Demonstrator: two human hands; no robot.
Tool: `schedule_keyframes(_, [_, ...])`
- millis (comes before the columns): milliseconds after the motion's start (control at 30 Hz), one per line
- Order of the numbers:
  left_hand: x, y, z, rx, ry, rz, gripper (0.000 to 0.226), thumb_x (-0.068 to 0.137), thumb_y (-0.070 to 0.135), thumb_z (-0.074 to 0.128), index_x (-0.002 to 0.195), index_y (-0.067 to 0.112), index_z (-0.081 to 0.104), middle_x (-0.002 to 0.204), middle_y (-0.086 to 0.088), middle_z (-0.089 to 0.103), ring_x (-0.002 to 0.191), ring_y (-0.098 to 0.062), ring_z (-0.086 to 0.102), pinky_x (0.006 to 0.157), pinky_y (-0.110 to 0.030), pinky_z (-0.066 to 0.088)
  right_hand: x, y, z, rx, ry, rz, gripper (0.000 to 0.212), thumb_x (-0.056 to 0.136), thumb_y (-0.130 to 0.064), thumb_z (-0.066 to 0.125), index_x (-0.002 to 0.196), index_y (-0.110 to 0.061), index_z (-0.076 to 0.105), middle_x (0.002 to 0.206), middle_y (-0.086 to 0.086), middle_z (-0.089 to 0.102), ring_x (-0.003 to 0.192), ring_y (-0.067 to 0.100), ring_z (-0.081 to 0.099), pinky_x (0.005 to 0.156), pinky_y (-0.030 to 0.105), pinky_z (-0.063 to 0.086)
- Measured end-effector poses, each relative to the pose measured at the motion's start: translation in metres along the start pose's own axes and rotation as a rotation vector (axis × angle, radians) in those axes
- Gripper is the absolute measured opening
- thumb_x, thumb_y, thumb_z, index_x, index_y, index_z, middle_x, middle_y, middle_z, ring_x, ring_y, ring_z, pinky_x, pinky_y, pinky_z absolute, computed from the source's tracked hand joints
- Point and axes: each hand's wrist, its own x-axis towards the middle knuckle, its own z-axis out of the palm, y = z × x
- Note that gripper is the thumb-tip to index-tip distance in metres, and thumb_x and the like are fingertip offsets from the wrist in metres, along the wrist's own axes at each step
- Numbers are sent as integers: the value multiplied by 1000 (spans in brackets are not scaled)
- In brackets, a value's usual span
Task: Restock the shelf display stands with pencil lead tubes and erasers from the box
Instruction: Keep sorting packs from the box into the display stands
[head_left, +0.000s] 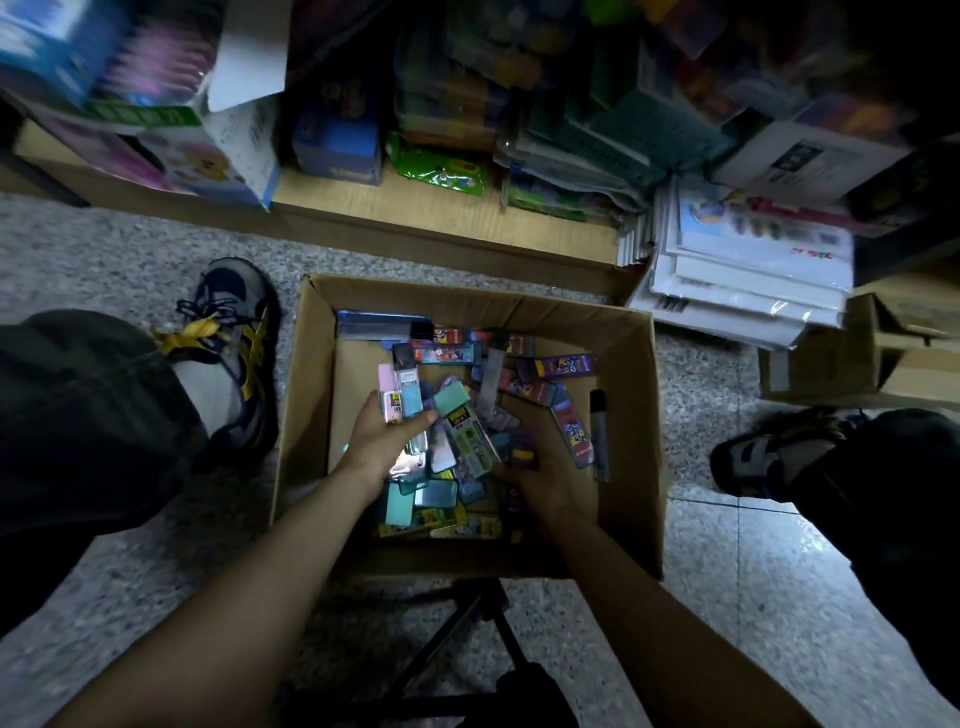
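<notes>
Left grip (387, 441) pinches tubes (410, 395) aimed at the box's (628, 415) far wall; right grip (540, 486), closure unclear, lies nearer the loose pile (563, 366).

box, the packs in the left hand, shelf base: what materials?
Box: corrugated cardboard, matte brown, with folded flaps.
Packs held in the left hand: likely hard plastic, glossy, partly see-through, with printed labels.
Shelf base: light wood grain, either wood or laminate; cannot tell which.
</notes>
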Motion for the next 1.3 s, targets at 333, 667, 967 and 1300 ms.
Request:
schedule_keyframes(333, [-43,12,21,-297,-172,-42,21,85,-3,61,100,13,61,83,-2,72,75,-17,68,66,-31,58,-31,-30,-37,287,19,-72,18,82,5,63,100,2,63,73,13,64,62,25,58,61,32,47])
schedule_keyframes(667, [-86,66,35,-344,-271,110,16,86,7,62,99,16,60,89,0,73,71,-12,71,53,-26,55,-94,-68,-39,397,-188,-176,28,81,8,60,109,11,60,98,25,67,69,25,65,66,34,55])
schedule_keyframes(967, [-119,119,29,-497,-285,145,24,75,13,71,96,11,59,89,-14,72,77,-26,72,61,-39,58,-147,-108,-48,506,-401,-313,20,90,1,50,106,7,60,93,20,67,77,27,65,82,43,53])
schedule_keyframes(1300, [-176,185,37,-418,-433,345,24,78,10,67,101,9,58,87,-10,73,73,-22,71,59,-33,58,-207,-185,-86,568,-366,-535,12,87,2,54,95,4,63,81,17,70,67,24,68,70,39,58])
